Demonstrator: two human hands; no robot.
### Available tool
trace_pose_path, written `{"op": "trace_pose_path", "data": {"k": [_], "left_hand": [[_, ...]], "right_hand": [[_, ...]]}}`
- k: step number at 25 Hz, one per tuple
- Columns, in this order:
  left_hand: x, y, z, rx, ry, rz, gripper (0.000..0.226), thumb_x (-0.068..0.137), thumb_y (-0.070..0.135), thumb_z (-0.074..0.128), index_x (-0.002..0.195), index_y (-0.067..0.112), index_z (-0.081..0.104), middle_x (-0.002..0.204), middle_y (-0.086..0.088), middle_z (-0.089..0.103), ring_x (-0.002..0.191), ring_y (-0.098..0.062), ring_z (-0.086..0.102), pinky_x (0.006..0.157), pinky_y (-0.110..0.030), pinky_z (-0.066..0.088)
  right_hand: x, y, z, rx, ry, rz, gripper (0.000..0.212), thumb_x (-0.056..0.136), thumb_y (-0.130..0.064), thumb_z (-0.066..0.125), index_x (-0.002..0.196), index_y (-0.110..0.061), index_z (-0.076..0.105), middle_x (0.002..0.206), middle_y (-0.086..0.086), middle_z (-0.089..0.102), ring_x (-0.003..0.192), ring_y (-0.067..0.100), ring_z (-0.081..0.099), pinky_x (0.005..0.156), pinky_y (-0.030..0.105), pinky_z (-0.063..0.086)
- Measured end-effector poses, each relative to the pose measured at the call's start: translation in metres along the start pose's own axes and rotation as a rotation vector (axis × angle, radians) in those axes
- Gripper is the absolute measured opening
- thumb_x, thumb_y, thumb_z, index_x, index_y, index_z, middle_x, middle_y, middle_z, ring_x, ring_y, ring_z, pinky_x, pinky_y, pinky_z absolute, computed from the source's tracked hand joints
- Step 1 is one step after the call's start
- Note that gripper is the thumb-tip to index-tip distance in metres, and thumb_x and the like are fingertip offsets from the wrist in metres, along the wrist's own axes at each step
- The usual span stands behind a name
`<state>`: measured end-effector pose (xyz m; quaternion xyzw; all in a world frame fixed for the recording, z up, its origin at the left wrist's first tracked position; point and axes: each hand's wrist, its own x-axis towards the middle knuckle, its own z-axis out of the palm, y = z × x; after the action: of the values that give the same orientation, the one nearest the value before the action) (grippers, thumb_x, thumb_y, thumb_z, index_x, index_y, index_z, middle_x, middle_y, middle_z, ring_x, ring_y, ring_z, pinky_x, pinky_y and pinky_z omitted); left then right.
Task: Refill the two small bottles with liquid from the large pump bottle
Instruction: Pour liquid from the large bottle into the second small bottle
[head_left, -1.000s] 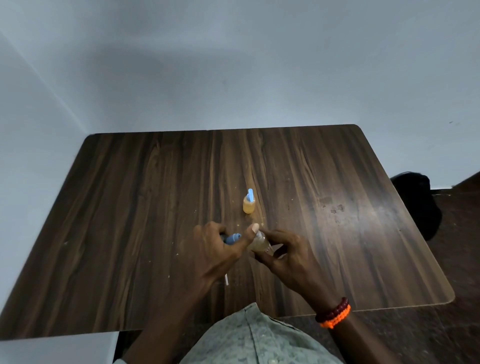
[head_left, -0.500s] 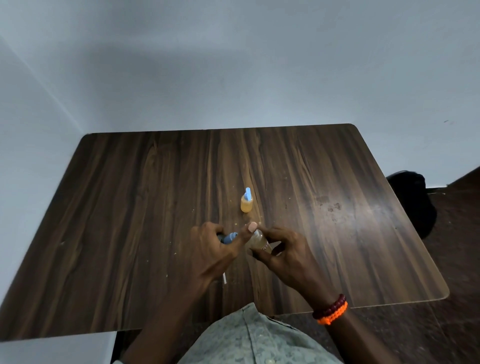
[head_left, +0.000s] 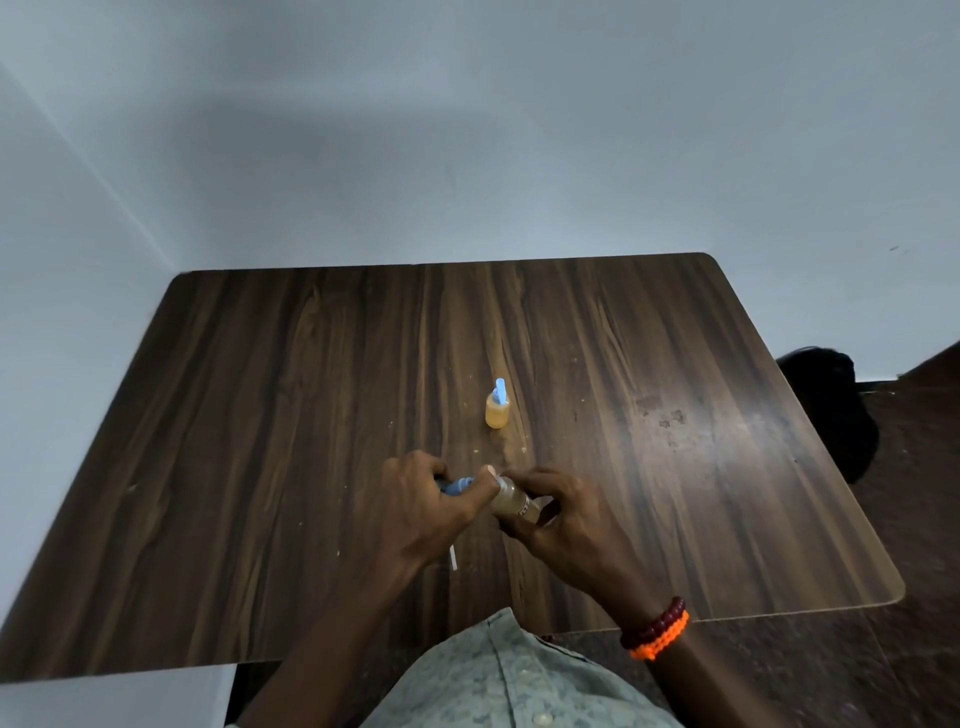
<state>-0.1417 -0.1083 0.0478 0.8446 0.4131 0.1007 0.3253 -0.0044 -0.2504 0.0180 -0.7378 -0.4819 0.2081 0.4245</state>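
1. Worktop (head_left: 311, 441): dark wood-grain, rounded far corners, pushed against a pale wall at the back and left. Wide bare stretches left and right of the hands; the near edge runs just under the forearms.
2. Dark object (head_left: 831, 405) on the floor past the worktop's right edge, too dim to identify.
3. Left hand (head_left: 421, 512): grip curled round a blue cap piece (head_left: 460, 486), thumb stretched over to the neck of the small bottle.
4. Right hand (head_left: 566, 519): grip pinching the held bottle (head_left: 511, 501) from the right, fingers wrapped over and under it. Red and orange bead bracelets (head_left: 657, 629) on this wrist.
5. Held bottle lies tilted nearly sideways between both hands, above the worktop's near centre, pale yellowish liquid inside. Dark label marks near its base, too blurred to read.
6. Second small bottle (head_left: 497, 408): upright on the worktop, well beyond the hands, apart from them, amber liquid, light blue tip on top. No legible writing.
7. Thin white strip (head_left: 453, 558) lying on the worktop just under the left hand.
8. Pale specks scattered on the worktop between the upright bottle and the hands.
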Motion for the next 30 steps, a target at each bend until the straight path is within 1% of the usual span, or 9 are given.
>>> {"op": "trace_pose_path", "data": {"k": [4, 6, 10, 13, 15, 19, 24, 28, 30], "left_hand": [[0.004, -0.002, 0.0, 0.027, -0.012, 0.003, 0.1, 0.058, 0.108, 0.015, 0.056, 0.016, 0.053, 0.051, 0.008, 0.044, 0.049, -0.005, 0.041, 0.054, -0.023, 0.034], [0.004, -0.003, 0.0, 0.023, -0.003, 0.008, 0.1, 0.061, 0.106, 0.02, 0.056, 0.012, 0.056, 0.05, 0.007, 0.043, 0.048, -0.007, 0.042, 0.054, -0.025, 0.037], [0.005, -0.004, -0.001, 0.068, -0.015, -0.002, 0.082, 0.065, 0.092, 0.028, 0.061, 0.018, 0.063, 0.053, 0.006, 0.05, 0.05, -0.007, 0.047, 0.053, -0.024, 0.035], [0.006, -0.006, 0.0, 0.031, -0.027, 0.0, 0.093, 0.06, 0.104, 0.02, 0.055, 0.018, 0.053, 0.05, 0.008, 0.042, 0.047, -0.006, 0.039, 0.053, -0.023, 0.032], [0.005, -0.007, 0.0, 0.007, -0.019, -0.001, 0.097, 0.058, 0.107, 0.017, 0.055, 0.017, 0.054, 0.049, 0.009, 0.041, 0.047, -0.005, 0.039, 0.053, -0.022, 0.031], [0.005, -0.003, 0.0, 0.055, -0.001, 0.011, 0.082, 0.069, 0.09, 0.027, 0.059, 0.017, 0.064, 0.05, 0.006, 0.048, 0.045, -0.007, 0.043, 0.049, -0.019, 0.03], [0.011, -0.004, -0.001, 0.024, 0.023, 0.006, 0.091, 0.062, 0.106, 0.025, 0.051, 0.018, 0.049, 0.046, 0.007, 0.04, 0.042, -0.007, 0.038, 0.051, -0.023, 0.033], [0.012, -0.001, 0.002, 0.067, -0.011, -0.02, 0.08, 0.069, 0.094, 0.032, 0.06, 0.018, 0.058, 0.052, 0.007, 0.048, 0.047, -0.006, 0.043, 0.051, -0.023, 0.033], [0.013, -0.001, 0.005, 0.102, -0.021, -0.057, 0.079, 0.078, 0.095, 0.039, 0.064, 0.019, 0.056, 0.057, 0.007, 0.05, 0.052, -0.007, 0.046, 0.053, -0.024, 0.032]], "right_hand": [[0.002, -0.001, -0.001, 0.027, 0.049, 0.015, 0.027, 0.089, -0.025, 0.079, 0.116, -0.025, 0.076, 0.101, -0.007, 0.076, 0.094, 0.004, 0.067, 0.069, 0.014, 0.054], [0.005, 0.0, -0.003, 0.0, 0.045, 0.016, 0.03, 0.088, -0.025, 0.081, 0.117, -0.026, 0.075, 0.102, -0.011, 0.074, 0.097, 0.001, 0.066, 0.07, 0.011, 0.053], [0.001, -0.002, 0.003, -0.007, -0.027, 0.008, 0.032, 0.089, -0.024, 0.078, 0.12, -0.021, 0.074, 0.1, -0.019, 0.069, 0.098, -0.007, 0.064, 0.072, 0.01, 0.052], [0.004, 0.0, 0.0, 0.008, 0.019, 0.027, 0.03, 0.089, -0.025, 0.079, 0.119, -0.023, 0.075, 0.1, -0.011, 0.075, 0.096, -0.002, 0.066, 0.071, 0.009, 0.051], [0.007, 0.0, -0.002, -0.023, 0.024, 0.028, 0.033, 0.088, -0.027, 0.08, 0.12, -0.024, 0.075, 0.101, -0.012, 0.074, 0.096, -0.003, 0.065, 0.07, 0.008, 0.049], [0.006, -0.005, -0.001, -0.012, -0.03, 0.016, 0.03, 0.089, -0.022, 0.079, 0.119, -0.022, 0.075, 0.099, -0.017, 0.069, 0.096, -0.007, 0.064, 0.073, 0.008, 0.05], [0.01, -0.003, -0.006, 0.012, 0.016, 0.034, 0.03, 0.089, -0.025, 0.079, 0.119, -0.026, 0.075, 0.101, -0.007, 0.076, 0.094, 0.004, 0.068, 0.071, 0.013, 0.054], [0.009, -0.001, -0.006, -0.025, -0.036, 0.035, 0.036, 0.089, -0.023, 0.079, 0.125, -0.022, 0.072, 0.104, -0.02, 0.067, 0.1, -0.012, 0.06, 0.076, 0.006, 0.049], [0.008, 0.001, -0.006, -0.017, -0.047, 0.045, 0.037, 0.089, -0.022, 0.079, 0.125, -0.021, 0.071, 0.105, -0.019, 0.068, 0.1, -0.014, 0.061, 0.077, 0.005, 0.049]]}}
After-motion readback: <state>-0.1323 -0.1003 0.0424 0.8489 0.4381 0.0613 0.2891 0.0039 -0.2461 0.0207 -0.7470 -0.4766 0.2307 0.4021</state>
